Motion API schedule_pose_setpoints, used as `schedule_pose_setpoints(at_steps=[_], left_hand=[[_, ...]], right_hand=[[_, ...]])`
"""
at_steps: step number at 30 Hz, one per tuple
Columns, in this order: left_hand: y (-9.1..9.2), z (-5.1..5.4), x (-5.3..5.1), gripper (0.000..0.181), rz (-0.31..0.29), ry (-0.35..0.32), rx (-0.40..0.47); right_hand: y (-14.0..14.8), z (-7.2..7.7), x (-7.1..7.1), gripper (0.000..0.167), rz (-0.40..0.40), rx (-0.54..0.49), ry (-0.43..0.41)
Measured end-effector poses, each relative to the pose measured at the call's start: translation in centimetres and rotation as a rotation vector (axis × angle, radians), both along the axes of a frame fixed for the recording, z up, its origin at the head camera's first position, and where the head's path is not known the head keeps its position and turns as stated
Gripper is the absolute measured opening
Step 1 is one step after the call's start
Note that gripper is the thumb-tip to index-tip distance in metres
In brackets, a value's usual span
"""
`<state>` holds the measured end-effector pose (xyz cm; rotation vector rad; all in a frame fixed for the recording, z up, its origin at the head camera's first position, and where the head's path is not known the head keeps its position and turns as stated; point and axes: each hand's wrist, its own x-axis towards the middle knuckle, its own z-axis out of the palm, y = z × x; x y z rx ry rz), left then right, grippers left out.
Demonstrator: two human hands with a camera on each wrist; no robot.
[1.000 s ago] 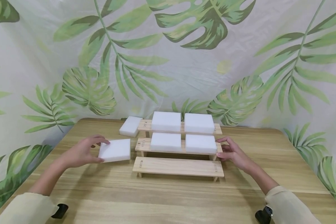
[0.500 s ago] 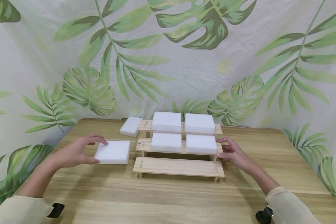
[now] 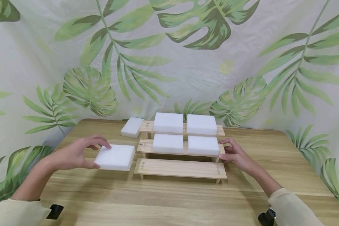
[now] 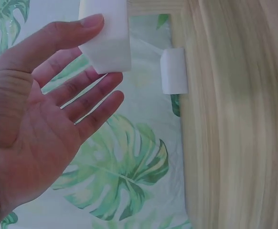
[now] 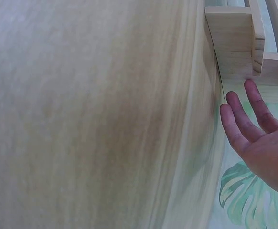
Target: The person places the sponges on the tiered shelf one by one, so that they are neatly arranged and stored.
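Observation:
A white foam block (image 3: 115,157) is pinched at its left side between the thumb and fingers of my left hand (image 3: 73,153). It is held above the table, just left of a three-tier wooden stand (image 3: 180,168). In the left wrist view, the thumb lies on one face of the foam block (image 4: 108,43) and fingertips touch the opposite side. My right hand (image 3: 235,155) grips the right end of the stand's middle tier with thumb and index finger. In the right wrist view, other fingers of the right hand (image 5: 268,138) extend beside the stand (image 5: 229,33); the thumb is out of sight.
Two white foam blocks (image 3: 168,122) sit on the top tier and two more foam blocks (image 3: 168,143) on the middle tier. The bottom tier bears no block. Another foam block (image 3: 131,127) lies on the table (image 3: 169,201) behind left. A leaf-print cloth (image 3: 192,78) hangs behind.
My left hand first drew the foam block slightly left and nearer, then moved it a little right and nearer, toward the bottom tier. The right hand and the stand have stayed put.

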<state>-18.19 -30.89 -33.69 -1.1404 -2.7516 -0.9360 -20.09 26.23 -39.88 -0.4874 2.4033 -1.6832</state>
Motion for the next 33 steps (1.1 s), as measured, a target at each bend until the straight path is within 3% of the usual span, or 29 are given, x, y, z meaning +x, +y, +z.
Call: schedule_pose_setpoints(at_steps=[9, 22, 33], left_hand=[[1.4, 0.6, 0.3, 0.058, -0.081, -0.032, -0.014], [3.7, 0.1, 0.4, 0.054, -0.168, -0.057, -0.012], [5.5, -0.5, 0.3, 0.051, -0.169, -0.083, -0.004]], right_hand=[[0.1, -0.1, -0.1, 0.052, -0.001, 0.007, 0.0], [0.3, -0.2, -0.2, 0.053, -0.004, 0.017, -0.007], [0.2, -0.5, -0.2, 0.051, -0.003, 0.022, 0.006]])
